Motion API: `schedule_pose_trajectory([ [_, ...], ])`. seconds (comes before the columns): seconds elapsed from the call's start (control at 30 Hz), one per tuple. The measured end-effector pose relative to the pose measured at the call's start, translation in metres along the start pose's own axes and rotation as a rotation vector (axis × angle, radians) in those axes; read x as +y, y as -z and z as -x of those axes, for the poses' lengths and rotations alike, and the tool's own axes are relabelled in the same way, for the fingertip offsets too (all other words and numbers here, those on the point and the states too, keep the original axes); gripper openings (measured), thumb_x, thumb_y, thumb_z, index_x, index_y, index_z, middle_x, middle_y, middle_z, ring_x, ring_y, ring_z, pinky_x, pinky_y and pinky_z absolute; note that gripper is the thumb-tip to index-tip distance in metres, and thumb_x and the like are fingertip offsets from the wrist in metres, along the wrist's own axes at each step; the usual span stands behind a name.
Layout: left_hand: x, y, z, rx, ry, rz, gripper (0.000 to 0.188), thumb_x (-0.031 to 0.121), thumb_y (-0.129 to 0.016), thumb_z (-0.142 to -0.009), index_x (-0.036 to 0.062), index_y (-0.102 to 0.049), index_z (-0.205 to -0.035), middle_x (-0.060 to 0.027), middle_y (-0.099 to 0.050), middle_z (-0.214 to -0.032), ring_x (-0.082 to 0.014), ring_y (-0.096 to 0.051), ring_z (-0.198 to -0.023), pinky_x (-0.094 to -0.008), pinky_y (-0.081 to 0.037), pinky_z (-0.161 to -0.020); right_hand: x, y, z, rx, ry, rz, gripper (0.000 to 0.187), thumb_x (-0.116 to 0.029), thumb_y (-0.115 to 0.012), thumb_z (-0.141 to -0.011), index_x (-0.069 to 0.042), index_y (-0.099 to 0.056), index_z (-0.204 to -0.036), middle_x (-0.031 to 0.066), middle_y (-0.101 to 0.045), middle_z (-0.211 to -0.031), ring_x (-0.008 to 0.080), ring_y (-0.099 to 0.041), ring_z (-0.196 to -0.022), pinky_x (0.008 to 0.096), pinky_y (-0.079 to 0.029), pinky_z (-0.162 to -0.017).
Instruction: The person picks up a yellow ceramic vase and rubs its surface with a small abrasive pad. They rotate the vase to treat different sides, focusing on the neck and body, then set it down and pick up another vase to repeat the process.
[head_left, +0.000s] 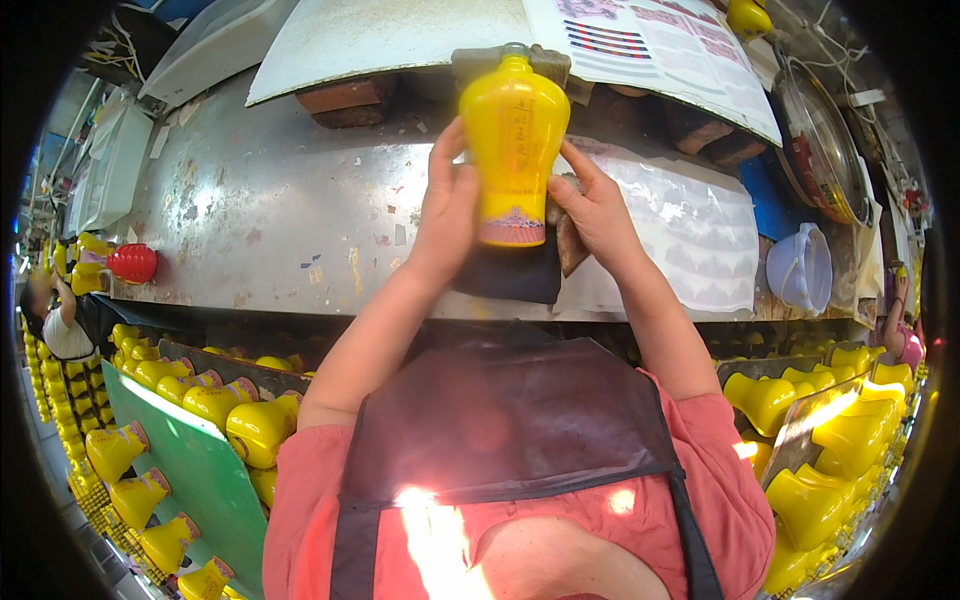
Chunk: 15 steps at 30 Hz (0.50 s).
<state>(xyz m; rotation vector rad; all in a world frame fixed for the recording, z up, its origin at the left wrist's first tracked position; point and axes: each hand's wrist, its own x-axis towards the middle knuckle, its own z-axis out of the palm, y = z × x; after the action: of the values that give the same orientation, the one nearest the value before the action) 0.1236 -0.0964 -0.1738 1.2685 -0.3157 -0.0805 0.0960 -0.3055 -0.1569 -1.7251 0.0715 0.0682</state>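
Between my two hands is a glossy yellow bottle [516, 135] with wide shoulders, a narrow neck and a patterned band near its base. My left hand [448, 205] presses on its left side, with the fingers partly behind it. On the opposite side my right hand [597, 212] holds it, thumb near the lower body. Under the bottle's base lies a black cloth [508, 278] at the table's near edge. A brown rag [570, 235] sits beside my right hand. Behind the bottle's neck is a brownish block [475, 66], partly hidden.
The metal table [250, 210] carries a printed sheet [690, 225] on the right. A light blue bucket [800, 268] stands at the right end, a red ribbed object [132, 263] at the left. Bricks [345, 100] prop up a white board [390, 45]. Yellow bottles [262, 428] crowd both sides.
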Motion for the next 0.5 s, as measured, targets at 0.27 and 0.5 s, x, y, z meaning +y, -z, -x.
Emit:
schedule_pose_trajectory([
  [0.27,-0.002,0.011,0.001,-0.046,0.040,-0.111,0.069,0.017,-0.051,-0.107,0.0123,-0.017,-0.166,-0.0133,-0.036,-0.157,-0.0222,-0.048,-0.133,-0.0389,-0.041,-0.113,-0.028,0.002,0.013,0.145,0.087,-0.360,0.024,-0.015,-0.067,-0.100,-0.005,-0.065,-0.122,-0.0003,-0.066,-0.103,0.0053,-0.061,-0.084,0.0266,-0.051,-0.071],
  [0.5,0.019,0.003,-0.040,0.009,-0.391,-0.694,0.077,0.019,-0.067,-0.094,0.0063,-0.030,-0.160,-0.0164,-0.039,-0.153,-0.0283,-0.044,-0.140,-0.0419,-0.037,-0.118,-0.067,-0.002,-0.016,0.457,0.575,0.365,0.020,-0.004,-0.067,-0.095,-0.007,-0.071,-0.114,0.0056,-0.071,-0.101,0.0211,-0.065,-0.089,0.0320,-0.052,-0.084],
])
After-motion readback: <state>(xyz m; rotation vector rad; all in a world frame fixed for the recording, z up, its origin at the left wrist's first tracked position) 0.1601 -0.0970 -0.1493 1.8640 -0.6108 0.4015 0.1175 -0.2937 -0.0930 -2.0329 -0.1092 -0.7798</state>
